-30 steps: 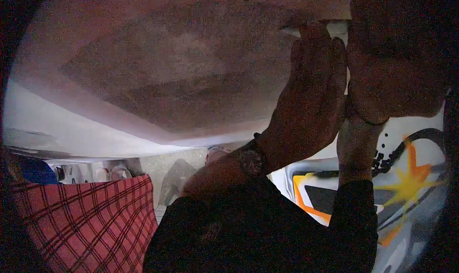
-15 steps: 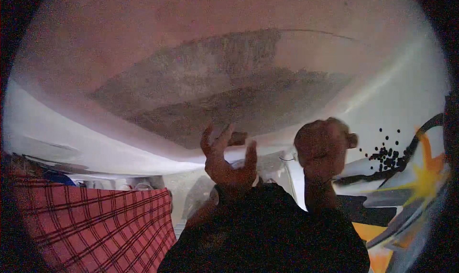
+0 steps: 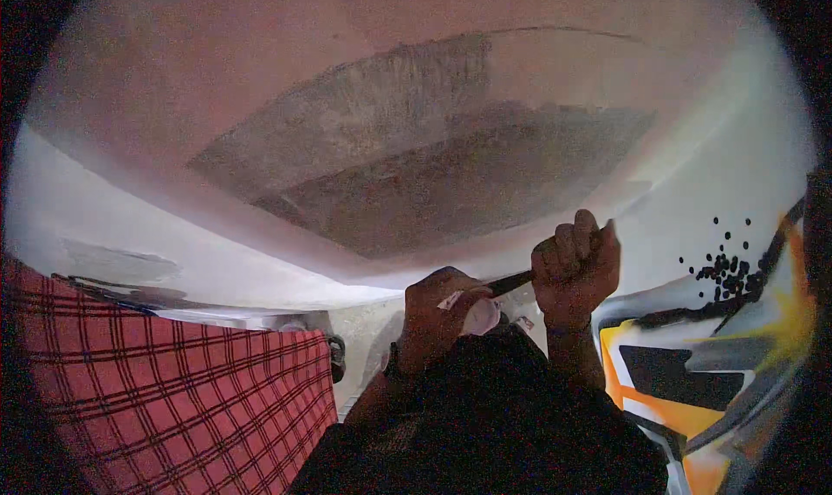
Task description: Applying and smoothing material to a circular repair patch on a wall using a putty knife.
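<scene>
My left hand (image 3: 438,313) is closed, its fingers bent near the middle of the view. A dark, narrow flat strip (image 3: 510,283) runs from its fingertips to my right hand (image 3: 576,265), which is clenched in a fist around the other end. The strip's exact kind is too dim to make out. Beside the left fingers shows a pale pinkish round thing (image 3: 482,316); whether it is held or lies behind them I cannot tell. A small white and red scrap (image 3: 450,301) shows at the left thumb. Both hands are raised before a pinkish surface with a rough grey patch (image 3: 416,166).
Red cloth with dark checks (image 3: 165,391) hangs at the lower left. On the right stands a wall painted in yellow, orange, black and grey (image 3: 693,382), with black dots (image 3: 732,274). A pale band (image 3: 217,252) borders the pinkish surface.
My left hand has turned and closed from spread, curled fingers around a small brownish thing. The dark strip now shows between both hands. The view has shifted slightly.
</scene>
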The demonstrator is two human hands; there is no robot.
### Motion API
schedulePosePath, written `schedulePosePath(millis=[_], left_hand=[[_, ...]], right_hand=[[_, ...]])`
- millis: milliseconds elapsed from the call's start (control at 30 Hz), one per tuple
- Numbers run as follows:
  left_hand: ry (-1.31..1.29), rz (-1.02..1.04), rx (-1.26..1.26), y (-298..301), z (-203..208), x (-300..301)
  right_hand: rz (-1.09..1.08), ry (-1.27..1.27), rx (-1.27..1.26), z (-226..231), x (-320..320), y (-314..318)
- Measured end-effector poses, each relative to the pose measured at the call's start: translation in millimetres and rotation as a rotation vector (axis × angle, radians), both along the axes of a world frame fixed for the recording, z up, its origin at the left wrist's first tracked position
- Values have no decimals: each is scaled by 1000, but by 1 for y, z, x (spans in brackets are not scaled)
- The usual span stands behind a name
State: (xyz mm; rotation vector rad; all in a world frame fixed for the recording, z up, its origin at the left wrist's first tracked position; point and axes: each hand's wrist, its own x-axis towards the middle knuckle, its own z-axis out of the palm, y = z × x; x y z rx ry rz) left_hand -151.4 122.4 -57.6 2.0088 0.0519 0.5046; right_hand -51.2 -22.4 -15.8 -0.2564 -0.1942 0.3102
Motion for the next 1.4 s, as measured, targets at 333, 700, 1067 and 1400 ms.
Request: schedulePosePath(millis=[333, 700, 1067, 1400], left_hand=[[-88, 240, 79, 10, -4, -24], [-32, 299, -76, 25, -34, -51], [-38, 160, -94, 6, -50, -26], [-111, 151, -659, 8, -76, -13]], right_hand=[[-495, -596, 589, 92, 110, -76], [-525, -766, 505, 100, 100, -18], [-290, -334, 265, 32, 91, 51], [27, -22, 133, -94, -9, 40]])
